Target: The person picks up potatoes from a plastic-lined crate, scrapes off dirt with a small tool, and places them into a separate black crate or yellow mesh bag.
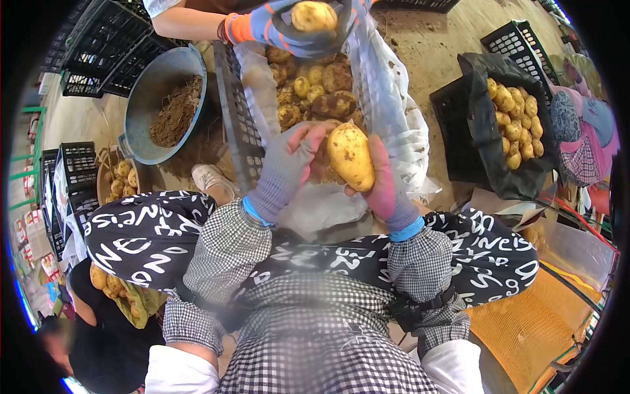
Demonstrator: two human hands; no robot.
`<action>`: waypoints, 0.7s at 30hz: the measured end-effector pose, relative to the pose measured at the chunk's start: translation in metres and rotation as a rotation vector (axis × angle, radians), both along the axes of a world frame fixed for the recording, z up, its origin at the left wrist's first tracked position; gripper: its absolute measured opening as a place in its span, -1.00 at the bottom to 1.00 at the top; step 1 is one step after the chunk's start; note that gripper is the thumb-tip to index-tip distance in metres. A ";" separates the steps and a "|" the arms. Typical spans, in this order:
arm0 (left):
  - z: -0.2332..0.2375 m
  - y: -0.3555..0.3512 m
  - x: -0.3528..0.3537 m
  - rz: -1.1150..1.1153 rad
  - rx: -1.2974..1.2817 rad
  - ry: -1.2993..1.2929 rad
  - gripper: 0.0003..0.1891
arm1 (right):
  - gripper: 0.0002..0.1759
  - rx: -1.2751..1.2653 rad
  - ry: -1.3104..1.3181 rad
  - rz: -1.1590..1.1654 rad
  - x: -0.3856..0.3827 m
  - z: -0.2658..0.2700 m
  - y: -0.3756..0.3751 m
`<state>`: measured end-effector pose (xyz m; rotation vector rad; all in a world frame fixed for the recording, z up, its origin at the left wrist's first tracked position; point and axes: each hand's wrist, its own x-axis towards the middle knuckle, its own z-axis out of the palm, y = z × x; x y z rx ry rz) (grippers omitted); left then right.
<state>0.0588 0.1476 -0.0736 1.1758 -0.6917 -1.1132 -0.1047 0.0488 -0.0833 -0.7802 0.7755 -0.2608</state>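
Toward twelve o'clock, over the crate (234, 125), the right hand (385, 184) is clamped on a potato (351, 156); at its nine o'clock, whether the left hand (289, 165) grips is unclear.

Far end's kinda blocked: a co-worker's hand in a blue-grey glove with an orange cuff (279, 34) hangs over the brown-yellow potatoes (331, 77). Black slatted plastic crate wall (235, 111) rises left, crumpled white plastic liner (401, 108) bulges right. Beyond that, there's passable tan dirt-marked floor (436, 65) before the black-lined crate (462, 128).
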 end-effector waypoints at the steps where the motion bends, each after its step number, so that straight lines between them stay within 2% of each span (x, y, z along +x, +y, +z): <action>1: -0.005 -0.005 -0.004 0.026 -0.006 -0.191 -0.55 | -0.34 0.003 0.000 0.019 -0.002 -0.002 -0.001; 2: -0.005 -0.009 -0.006 0.051 -0.009 -0.383 -0.56 | -0.34 0.009 -0.001 0.037 -0.003 0.000 -0.002; 5: -0.001 -0.011 -0.002 -0.037 0.026 -0.109 -0.58 | -0.32 -0.021 -0.020 -0.009 -0.008 0.017 -0.004; 8: -0.014 -0.024 0.021 0.171 0.320 0.038 -0.64 | -0.37 0.015 -0.279 -0.175 -0.041 0.030 -0.042; 11: -0.057 -0.034 0.030 -0.359 0.695 -0.730 -0.67 | -0.33 0.231 -0.702 -0.440 -0.100 0.039 -0.126; 12: -0.067 -0.038 0.025 -0.643 0.762 -0.934 -0.66 | -0.33 0.176 -0.727 -0.635 -0.111 0.050 -0.138; 13: -0.079 -0.045 0.018 -0.936 0.815 -1.134 -0.63 | -0.34 0.023 -0.767 -0.707 -0.128 0.045 -0.157; 14: -0.098 -0.047 0.006 -0.938 0.962 -1.126 -0.61 | -0.44 0.080 -0.717 -0.810 -0.126 0.059 -0.154; 15: -0.125 -0.045 -0.004 -0.934 1.107 -1.115 -0.58 | -0.47 -0.137 -0.525 -0.835 -0.117 0.064 -0.146; 16: -0.137 -0.042 -0.010 -0.988 1.098 -1.237 -0.57 | -0.49 -0.349 -0.327 -0.849 -0.104 0.067 -0.135; 17: -0.146 -0.038 -0.017 -1.043 1.089 -1.354 -0.57 | -0.49 -0.454 -0.204 -0.796 -0.093 0.069 -0.124; 18: -0.151 -0.036 -0.022 -1.102 1.078 -1.473 -0.56 | -0.48 -0.552 -0.080 -0.741 -0.083 0.069 -0.112; 19: -0.108 -0.043 -0.019 -1.192 1.072 -1.520 -0.60 | -0.48 -0.642 0.049 -0.687 -0.076 0.066 -0.101; 21: -0.124 -0.021 0.020 -1.123 1.081 -1.429 -0.62 | -0.50 -0.720 0.093 -0.596 -0.069 0.059 -0.088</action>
